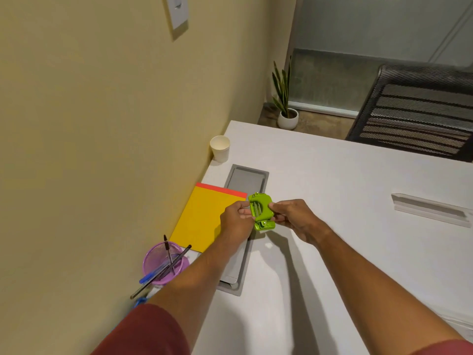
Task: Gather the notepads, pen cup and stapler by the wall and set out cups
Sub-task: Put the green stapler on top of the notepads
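A lime-green stapler (261, 210) is held above the table, swung open with its metal inside showing. My left hand (236, 221) pinches its left side and my right hand (291, 217) grips its right side. Under my left hand a yellow notepad (202, 216) with a red top strip lies against the wall. A purple mesh pen cup (163, 262) holding several pens stands by the wall, nearer to me. One white paper cup (220, 148) stands by the wall at the table's far corner.
A grey cable hatch (245, 180) is set into the white table (332, 252), running beneath my hands. A clear plastic holder (432, 208) lies at the right. Beyond the table are a black mesh chair (419, 111) and a potted plant (286, 108) on the floor.
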